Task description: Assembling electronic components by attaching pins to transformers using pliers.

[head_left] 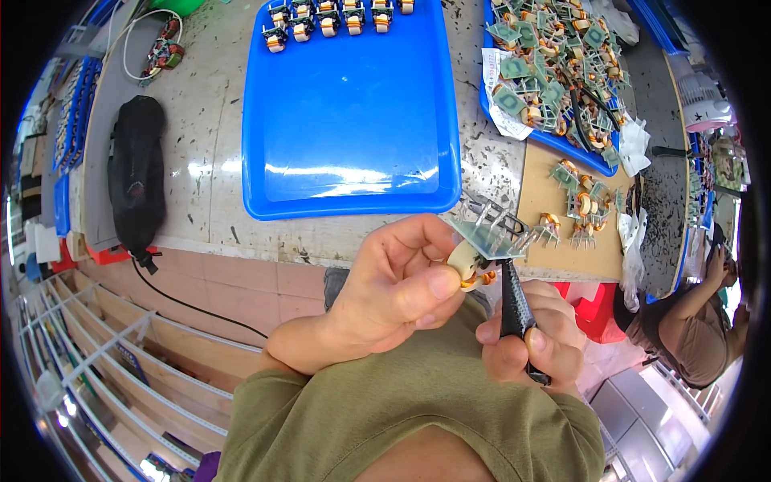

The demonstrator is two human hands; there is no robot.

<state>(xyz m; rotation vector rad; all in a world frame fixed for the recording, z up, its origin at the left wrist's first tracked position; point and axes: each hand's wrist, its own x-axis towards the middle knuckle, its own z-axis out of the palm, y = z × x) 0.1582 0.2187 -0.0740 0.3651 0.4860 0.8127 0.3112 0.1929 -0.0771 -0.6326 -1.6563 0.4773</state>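
Between the thumb and fingers of my left hand [401, 281] is a small green circuit board [480, 241] with long metal pins. A cream-coloured ring coil with copper-orange wire [464, 267] is attached to the board's lower side. My right hand [542, 333] is closed around a slim black tapered tool [516, 309] with a textured surface. The tool's narrow end points up and meets the board's underside near the coil; whether it grips anything there I cannot tell. Both hands are in front of my body, just off the table's near edge.
A blue tray [349, 205] holds several coil assemblies along its far end. Another blue tray [546, 143] is heaped with boards, with black-handled pliers [580, 120] on top. Several coil boards [586, 201] lie on brown cardboard [546, 189]. A black pouch [138, 173] lies left; a person [683, 329] sits right.
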